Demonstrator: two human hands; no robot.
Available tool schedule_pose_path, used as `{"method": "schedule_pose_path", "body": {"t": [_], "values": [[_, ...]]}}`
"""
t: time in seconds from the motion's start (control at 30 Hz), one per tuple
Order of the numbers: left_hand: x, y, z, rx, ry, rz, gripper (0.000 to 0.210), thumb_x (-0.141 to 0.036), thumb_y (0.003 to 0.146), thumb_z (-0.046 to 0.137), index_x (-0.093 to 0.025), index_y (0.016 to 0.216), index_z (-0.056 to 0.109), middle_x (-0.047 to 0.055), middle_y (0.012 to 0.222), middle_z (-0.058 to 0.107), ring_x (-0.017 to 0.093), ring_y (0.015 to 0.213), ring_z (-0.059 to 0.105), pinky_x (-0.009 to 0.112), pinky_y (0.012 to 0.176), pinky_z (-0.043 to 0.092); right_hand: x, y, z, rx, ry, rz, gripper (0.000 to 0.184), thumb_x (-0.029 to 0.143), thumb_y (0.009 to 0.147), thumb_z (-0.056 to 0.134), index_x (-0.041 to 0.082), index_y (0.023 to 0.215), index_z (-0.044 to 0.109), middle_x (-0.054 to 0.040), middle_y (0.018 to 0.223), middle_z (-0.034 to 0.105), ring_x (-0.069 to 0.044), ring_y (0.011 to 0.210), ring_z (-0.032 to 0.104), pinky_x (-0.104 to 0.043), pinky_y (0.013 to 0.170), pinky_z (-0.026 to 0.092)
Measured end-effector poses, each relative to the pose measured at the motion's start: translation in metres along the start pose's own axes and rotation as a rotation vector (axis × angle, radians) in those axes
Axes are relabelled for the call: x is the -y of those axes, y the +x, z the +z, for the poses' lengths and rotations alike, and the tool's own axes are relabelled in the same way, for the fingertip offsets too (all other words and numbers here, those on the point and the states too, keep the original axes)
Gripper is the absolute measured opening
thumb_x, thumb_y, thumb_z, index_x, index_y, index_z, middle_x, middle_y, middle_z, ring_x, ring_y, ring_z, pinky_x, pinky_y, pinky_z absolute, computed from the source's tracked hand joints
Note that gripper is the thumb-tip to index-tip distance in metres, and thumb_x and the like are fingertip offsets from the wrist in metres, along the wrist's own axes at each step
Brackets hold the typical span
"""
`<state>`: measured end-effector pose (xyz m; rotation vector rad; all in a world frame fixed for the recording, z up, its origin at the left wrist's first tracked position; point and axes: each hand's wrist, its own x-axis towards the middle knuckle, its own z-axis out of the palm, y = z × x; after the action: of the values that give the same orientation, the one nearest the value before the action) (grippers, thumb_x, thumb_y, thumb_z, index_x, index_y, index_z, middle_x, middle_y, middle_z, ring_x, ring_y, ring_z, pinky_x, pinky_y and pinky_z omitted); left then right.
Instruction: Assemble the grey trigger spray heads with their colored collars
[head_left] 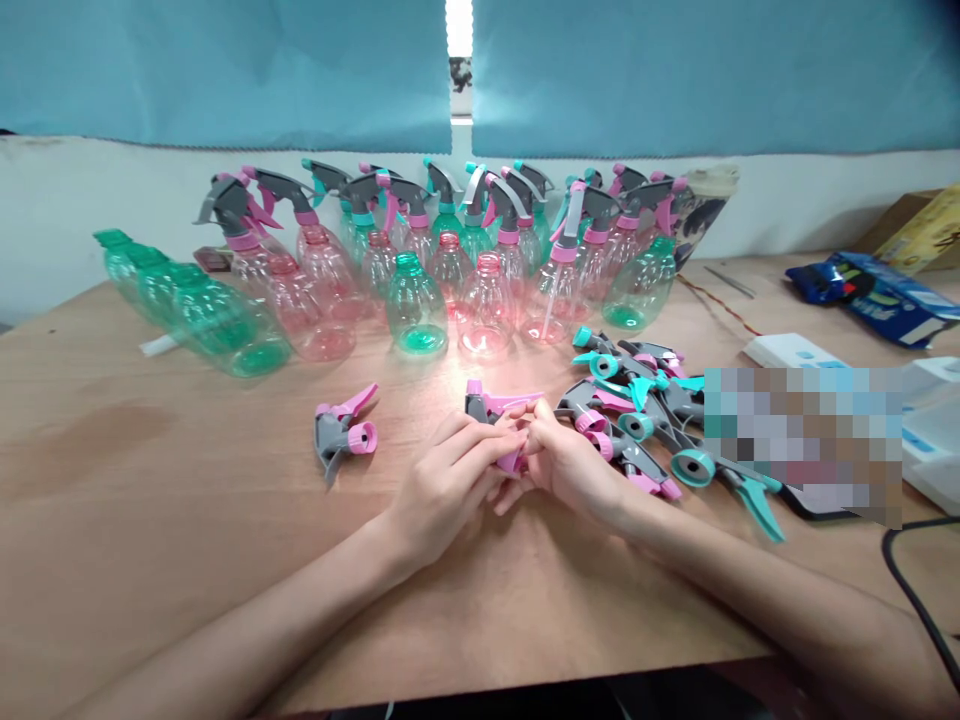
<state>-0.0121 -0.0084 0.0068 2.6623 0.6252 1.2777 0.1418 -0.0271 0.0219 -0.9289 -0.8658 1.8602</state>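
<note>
My left hand (451, 478) and my right hand (566, 460) meet over the middle of the table, fingers closed around a grey and pink spray trigger head (475, 402). Its nozzle end and pink lever show beyond my fingers, while its collar is mostly covered by them. Another pink and grey trigger head (346, 432) lies on the table to the left. Close by my right hand is a heap of loose trigger heads (637, 415), some with turquoise parts and some with pink.
Behind my hands stand several clear bottles, among them an uncapped green one (417, 310) and an uncapped pink one (486, 310). Many farther back carry trigger heads. At right are a blue packet (885, 295), a white power strip (799, 350) and a black cable (911, 580).
</note>
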Motion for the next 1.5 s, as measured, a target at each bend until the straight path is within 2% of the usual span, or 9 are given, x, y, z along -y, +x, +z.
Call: {"method": "schedule_pose_path", "body": {"t": [0.17,0.37,0.6,0.73,1.03,1.27,1.37,1.5], "values": [[0.001,0.001,-0.001,0.015,-0.053,-0.093,0.019,-0.007,0.082,0.063,-0.017,0.099,0.063,0.003,0.091,0.068,0.015,0.082,0.057,0.026,0.072,0.049,-0.002,0.001,-0.002,-0.045,-0.114,-0.006,0.028,0.021,0.068,0.043,0.025,0.092,0.029,0.0072,0.074,0.048,-0.012,0.05,0.06,-0.03,0.045,0.054],[0.001,0.001,-0.001,0.058,-0.082,-0.164,0.022,-0.007,0.082,0.064,-0.019,0.1,0.064,0.002,0.092,0.069,0.015,0.082,0.057,0.027,0.073,0.048,-0.003,0.002,-0.003,-0.107,-0.267,-0.076,0.027,0.022,0.073,0.045,0.025,0.096,0.032,0.0054,0.084,0.047,-0.009,0.049,0.059,-0.027,0.041,0.052],[-0.005,0.0,-0.002,0.059,-0.09,-0.259,0.028,-0.007,0.076,0.071,-0.02,0.099,0.061,-0.002,0.08,0.065,0.014,0.075,0.055,0.022,0.064,0.046,0.001,0.001,-0.007,-0.046,-0.104,0.117,0.023,0.022,0.071,0.043,0.022,0.093,0.036,0.0038,0.068,0.053,-0.013,0.051,0.06,-0.023,0.042,0.05],[-0.005,-0.001,0.0,0.056,-0.08,-0.273,0.026,-0.008,0.076,0.071,-0.02,0.096,0.06,-0.003,0.078,0.062,0.012,0.068,0.055,0.021,0.059,0.045,0.0,0.002,-0.01,-0.047,-0.113,0.102,0.026,0.018,0.065,0.044,0.021,0.09,0.036,0.0026,0.068,0.057,-0.015,0.052,0.063,-0.025,0.043,0.051],[-0.003,0.0,-0.003,0.013,-0.071,-0.286,0.019,-0.015,0.079,0.069,-0.019,0.095,0.06,-0.003,0.073,0.059,0.012,0.065,0.054,0.021,0.056,0.043,-0.001,0.002,-0.009,-0.054,-0.142,0.027,0.025,0.021,0.072,0.046,0.023,0.095,0.034,0.0046,0.07,0.057,-0.014,0.054,0.063,-0.025,0.046,0.051],[-0.005,0.002,-0.007,-0.002,-0.085,-0.346,0.022,-0.012,0.076,0.07,-0.019,0.094,0.06,-0.004,0.074,0.058,0.009,0.058,0.049,0.02,0.054,0.041,-0.002,0.001,-0.009,-0.032,-0.139,0.002,0.024,0.028,0.078,0.049,0.023,0.096,0.033,0.004,0.072,0.057,-0.014,0.058,0.062,-0.026,0.05,0.051],[-0.005,0.001,-0.009,0.0,-0.086,-0.397,0.021,-0.014,0.076,0.07,-0.018,0.093,0.059,-0.004,0.075,0.059,0.009,0.057,0.048,0.02,0.053,0.041,-0.001,-0.003,-0.008,-0.098,-0.273,-0.069,0.029,0.029,0.081,0.051,0.025,0.101,0.03,0.0041,0.076,0.057,-0.015,0.061,0.062,-0.028,0.053,0.051],[-0.005,0.0,-0.008,0.003,-0.123,-0.457,0.018,-0.016,0.078,0.068,-0.018,0.093,0.058,-0.002,0.08,0.062,0.009,0.059,0.051,0.021,0.056,0.043,0.002,-0.011,-0.009,-0.146,-0.559,-0.271,0.028,0.033,0.086,0.053,0.026,0.103,0.032,0.0008,0.093,0.055,-0.015,0.073,0.061,-0.029,0.061,0.051]]}}
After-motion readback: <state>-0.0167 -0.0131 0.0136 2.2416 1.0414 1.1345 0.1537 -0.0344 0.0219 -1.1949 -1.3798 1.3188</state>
